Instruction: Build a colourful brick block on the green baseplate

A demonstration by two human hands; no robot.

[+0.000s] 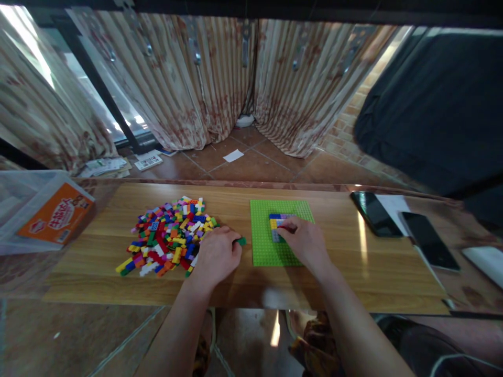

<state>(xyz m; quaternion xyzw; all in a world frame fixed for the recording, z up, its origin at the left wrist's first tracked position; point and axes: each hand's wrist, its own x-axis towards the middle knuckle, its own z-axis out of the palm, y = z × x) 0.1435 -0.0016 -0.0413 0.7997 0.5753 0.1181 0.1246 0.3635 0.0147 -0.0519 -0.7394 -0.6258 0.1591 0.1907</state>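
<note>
**Green brick point(241, 241) in our left hand point(218, 254), red brick point(282, 228) in our right hand point(305, 240)**

Clock positions are taking the light-green baseplate point(262, 251) as the centre of the dial. At 9 o'clock, far out, a translucent plastic box point(13, 230) with an orange label point(57, 213) is standing at the left end of the wooden board point(98, 277). Nearer, also at 9 o'clock, a loose heap of multicoloured bricks point(168, 238) is spreading over the board.

Our left hand is resting at the heap's 3 o'clock edge, its fingers closing on the green brick, which is pointing toward the baseplate and sitting just beside it, apart. At 11 o'clock, beyond the board, a white paper sheet point(233, 155) is lying on the tiled floor point(275, 165); patterned curtains point(220, 89) are hanging at 12 o'clock.

The baseplate is lying flat on the board, and a small block of blue, yellow, white and grey bricks point(274, 223) is occupying its middle. Our right hand is reaching in from 4 o'clock, pinching the red brick at the block; we cannot tell whether the red brick is touching it.

At 3 o'clock, one dark phone point(376, 213) is lying near a white sheet point(393, 209), and a second dark phone point(429, 241) is lying farther out.
</note>
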